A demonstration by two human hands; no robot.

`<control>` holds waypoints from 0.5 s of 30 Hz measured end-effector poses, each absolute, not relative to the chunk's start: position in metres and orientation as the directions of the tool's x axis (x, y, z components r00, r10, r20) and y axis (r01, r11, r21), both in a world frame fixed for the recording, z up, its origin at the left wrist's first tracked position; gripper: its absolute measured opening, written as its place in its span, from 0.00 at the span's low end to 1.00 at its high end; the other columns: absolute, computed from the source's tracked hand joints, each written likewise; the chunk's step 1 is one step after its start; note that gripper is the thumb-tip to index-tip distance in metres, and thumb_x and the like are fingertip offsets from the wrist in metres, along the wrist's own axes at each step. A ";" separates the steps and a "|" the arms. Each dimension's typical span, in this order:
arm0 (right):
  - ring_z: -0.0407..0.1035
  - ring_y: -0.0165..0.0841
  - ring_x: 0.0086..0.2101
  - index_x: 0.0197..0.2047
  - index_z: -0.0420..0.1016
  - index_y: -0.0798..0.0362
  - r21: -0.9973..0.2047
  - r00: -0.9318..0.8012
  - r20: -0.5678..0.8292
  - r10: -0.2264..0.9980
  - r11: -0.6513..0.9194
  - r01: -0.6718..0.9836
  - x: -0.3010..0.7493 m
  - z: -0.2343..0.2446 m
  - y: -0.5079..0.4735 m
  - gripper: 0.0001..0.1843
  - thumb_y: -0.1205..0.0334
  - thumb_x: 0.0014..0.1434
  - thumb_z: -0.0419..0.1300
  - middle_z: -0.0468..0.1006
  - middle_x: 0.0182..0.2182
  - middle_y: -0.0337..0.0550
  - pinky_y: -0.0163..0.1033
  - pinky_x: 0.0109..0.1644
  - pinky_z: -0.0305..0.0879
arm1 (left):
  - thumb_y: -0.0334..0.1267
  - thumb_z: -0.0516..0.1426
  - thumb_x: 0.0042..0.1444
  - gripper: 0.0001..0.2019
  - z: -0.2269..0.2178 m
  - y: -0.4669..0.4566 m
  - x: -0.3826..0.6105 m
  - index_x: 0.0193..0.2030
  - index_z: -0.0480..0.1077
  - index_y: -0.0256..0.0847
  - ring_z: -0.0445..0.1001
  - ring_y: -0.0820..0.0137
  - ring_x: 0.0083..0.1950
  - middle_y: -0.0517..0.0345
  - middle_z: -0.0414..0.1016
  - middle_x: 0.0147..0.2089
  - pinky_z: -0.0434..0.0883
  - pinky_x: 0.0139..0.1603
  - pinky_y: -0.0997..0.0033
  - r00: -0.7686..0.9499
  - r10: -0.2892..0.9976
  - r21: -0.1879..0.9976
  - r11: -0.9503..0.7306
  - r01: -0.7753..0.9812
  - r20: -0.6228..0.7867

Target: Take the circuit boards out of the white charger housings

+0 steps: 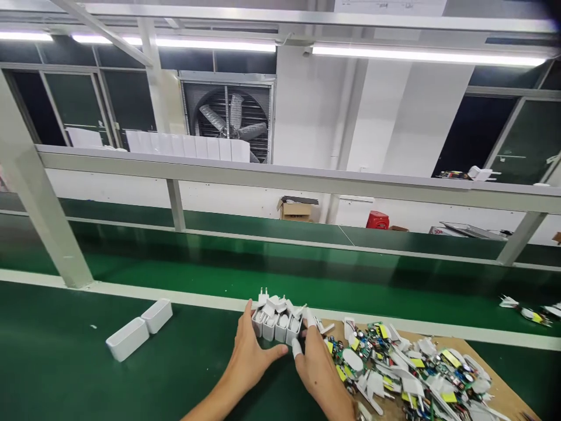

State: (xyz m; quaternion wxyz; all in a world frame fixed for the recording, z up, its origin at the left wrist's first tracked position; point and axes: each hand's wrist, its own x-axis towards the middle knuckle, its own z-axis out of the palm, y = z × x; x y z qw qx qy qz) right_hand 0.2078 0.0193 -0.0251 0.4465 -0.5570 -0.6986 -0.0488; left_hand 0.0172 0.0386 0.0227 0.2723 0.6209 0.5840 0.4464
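Observation:
A row of several white charger cases [274,332] stands upright on the green bench, open side up. White plug caps with two pins [263,297] and other white parts poke out of the tops. My left hand [249,352] grips the row's left end, its fingers along the side and its thumb in front. At the right end my right hand [316,367] presses in, white covers on its thumb and a finger. The row is held between both hands. Just right of my right hand lies a heap of small circuit boards [372,362] mixed with white plug parts.
Two white cases [128,339] lie left on the bench. The heap rests on a brown board [495,365]. Beyond a pale edge strip runs a green conveyor belt [197,266], with a few boards [532,316] at its right. A metal post [44,175] rises at left.

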 end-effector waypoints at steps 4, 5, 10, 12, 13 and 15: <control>0.83 0.37 0.50 0.67 0.64 0.60 -0.536 -0.023 0.616 0.787 0.441 0.720 0.207 -0.037 0.016 0.32 0.78 0.61 0.45 0.84 0.54 0.59 0.36 0.49 0.81 | 0.47 0.73 0.39 0.70 0.024 0.035 0.034 0.80 0.31 0.41 0.56 0.40 0.78 0.34 0.54 0.75 0.55 0.76 0.38 -0.074 0.976 0.829 -0.132 0.543 0.204; 0.81 0.35 0.53 0.67 0.63 0.60 -0.553 -0.044 0.606 0.794 0.460 0.694 0.207 -0.041 0.013 0.32 0.79 0.61 0.43 0.82 0.57 0.59 0.35 0.52 0.80 | 0.47 0.73 0.38 0.72 0.025 0.036 0.037 0.80 0.29 0.42 0.54 0.40 0.78 0.34 0.53 0.76 0.54 0.76 0.37 -0.075 0.976 0.821 -0.128 0.556 0.203; 0.78 0.41 0.58 0.77 0.51 0.56 -0.623 0.069 0.586 0.807 0.395 0.676 0.195 -0.070 -0.006 0.40 0.80 0.63 0.45 0.78 0.62 0.59 0.45 0.58 0.80 | 0.49 0.75 0.37 0.75 0.023 0.045 0.047 0.80 0.26 0.44 0.49 0.39 0.80 0.34 0.47 0.77 0.55 0.77 0.38 -0.103 0.966 0.791 -0.130 0.598 0.237; 0.77 0.47 0.58 0.81 0.38 0.51 -0.570 0.098 0.616 0.782 0.357 0.740 0.188 -0.075 -0.011 0.49 0.80 0.61 0.50 0.74 0.65 0.60 0.49 0.54 0.83 | 0.48 0.74 0.37 0.75 0.021 0.047 0.052 0.80 0.26 0.44 0.48 0.37 0.80 0.34 0.46 0.77 0.55 0.76 0.37 -0.111 0.961 0.781 -0.137 0.609 0.255; 0.77 0.50 0.59 0.82 0.32 0.50 -0.535 0.092 0.629 0.772 0.343 0.772 0.185 -0.076 -0.013 0.53 0.80 0.60 0.51 0.72 0.67 0.60 0.50 0.51 0.84 | 0.48 0.74 0.38 0.74 0.021 0.048 0.054 0.80 0.26 0.45 0.49 0.37 0.80 0.34 0.47 0.77 0.55 0.76 0.37 -0.117 0.957 0.777 -0.140 0.613 0.264; 0.76 0.52 0.59 0.82 0.25 0.46 -0.486 0.084 0.641 0.763 0.319 0.814 0.179 -0.073 -0.014 0.58 0.82 0.58 0.52 0.68 0.70 0.58 0.49 0.47 0.85 | 0.49 0.73 0.40 0.71 0.020 0.051 0.059 0.80 0.28 0.44 0.51 0.36 0.79 0.34 0.49 0.76 0.55 0.76 0.36 -0.115 0.950 0.760 -0.155 0.632 0.289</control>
